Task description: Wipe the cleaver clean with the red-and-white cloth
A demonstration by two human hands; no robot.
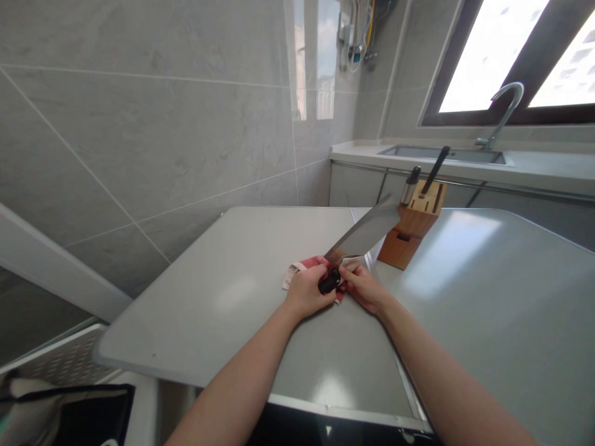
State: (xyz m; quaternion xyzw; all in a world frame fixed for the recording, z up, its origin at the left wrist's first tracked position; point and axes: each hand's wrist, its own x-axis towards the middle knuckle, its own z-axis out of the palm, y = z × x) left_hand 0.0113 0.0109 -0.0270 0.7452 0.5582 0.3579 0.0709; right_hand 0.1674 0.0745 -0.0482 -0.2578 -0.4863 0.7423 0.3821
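A cleaver with a broad shiny blade is held over the table, its blade pointing away and to the right. My left hand is closed around its black handle. A red and white cloth shows beside and under my left fingers. On the other side, my right hand pinches part of the cloth against the cleaver where handle and blade meet. Its fingertips are partly hidden. Just beyond the blade stands a wooden knife block, holding a black-handled tool and a silver-and-black handle.
The grey folding table has a seam running under my right arm. Behind it are a counter with a sink, a curved faucet and a window. A tiled wall borders the left. A dark-edged bag sits lower left.
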